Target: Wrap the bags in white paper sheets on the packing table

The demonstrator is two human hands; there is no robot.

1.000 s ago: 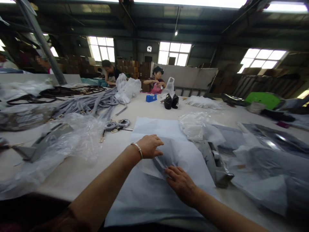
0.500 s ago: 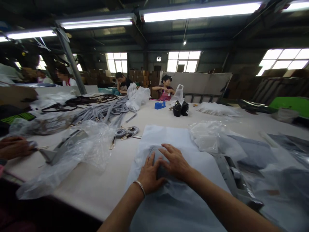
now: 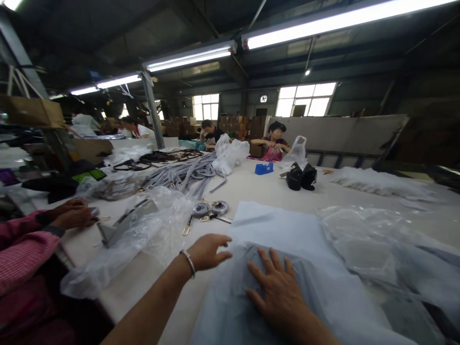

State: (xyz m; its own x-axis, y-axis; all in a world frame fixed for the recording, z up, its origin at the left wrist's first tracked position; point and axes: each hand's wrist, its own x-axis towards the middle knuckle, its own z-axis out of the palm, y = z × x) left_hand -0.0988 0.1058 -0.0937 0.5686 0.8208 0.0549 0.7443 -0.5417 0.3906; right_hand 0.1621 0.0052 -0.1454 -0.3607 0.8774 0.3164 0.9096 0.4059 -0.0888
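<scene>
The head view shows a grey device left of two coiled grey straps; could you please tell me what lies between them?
In the head view, crumpled clear plastic lies between the grey device and the coiled straps.

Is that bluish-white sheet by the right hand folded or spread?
Spread: the thin bluish-white sheet lies broad on the white table, reaching beyond the splayed right hand. Hidden folds: cannot tell.

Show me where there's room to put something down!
Bare table shows between the blue tape dispenser and the pale sheet, and between the black items and the clear bags at right. It's crowded at left: grey straps, crumpled plastic.
</scene>
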